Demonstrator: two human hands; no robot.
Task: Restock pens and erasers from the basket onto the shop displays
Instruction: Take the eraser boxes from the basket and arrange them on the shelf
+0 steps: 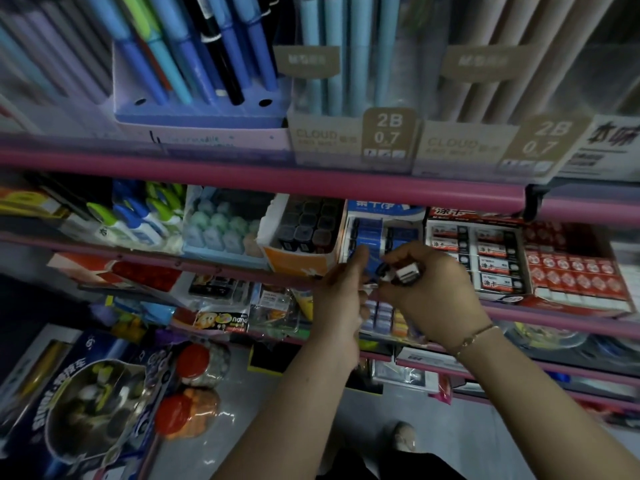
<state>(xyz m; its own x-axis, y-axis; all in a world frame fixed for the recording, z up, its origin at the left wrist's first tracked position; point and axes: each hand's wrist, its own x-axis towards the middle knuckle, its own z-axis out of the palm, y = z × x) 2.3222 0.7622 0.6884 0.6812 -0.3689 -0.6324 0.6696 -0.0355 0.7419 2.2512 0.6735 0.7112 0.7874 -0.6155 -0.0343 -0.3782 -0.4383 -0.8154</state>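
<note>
2 hands [349,292] [433,292], 1 eraser [407,273], pinched.

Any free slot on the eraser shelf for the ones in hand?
The blue eraser box, right behind both hands, seems to have a gap at its front; blur leaves that unsure. The black eraser box to its left and the red-and-white boxes to its right look packed. Right hand holds an eraser.

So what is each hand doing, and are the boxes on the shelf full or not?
Right hand: grips a small black-and-white eraser.
Left hand: fingers pinch a blue packet.
Blue eraser box: open, partly filled.
Red-and-white eraser box: open, full.
Blue pen holder: pens standing tilted.
</note>
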